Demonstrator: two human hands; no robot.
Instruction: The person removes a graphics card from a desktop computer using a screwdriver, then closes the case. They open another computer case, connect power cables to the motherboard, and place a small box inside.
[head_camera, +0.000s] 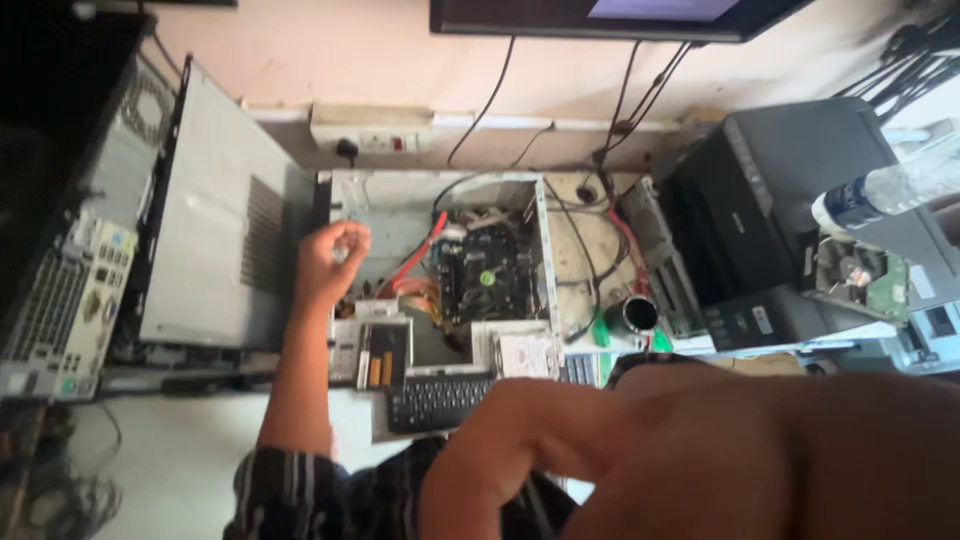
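Open computer case (440, 250) under left hand (328, 262)

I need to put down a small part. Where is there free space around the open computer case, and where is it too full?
Bare patches: the pale surface below the leaning side panel, left of the left hand's forearm, and the case floor near that hand. Crowded: the motherboard with its cables, the cable tangle beside the printer, and around the keyboard.
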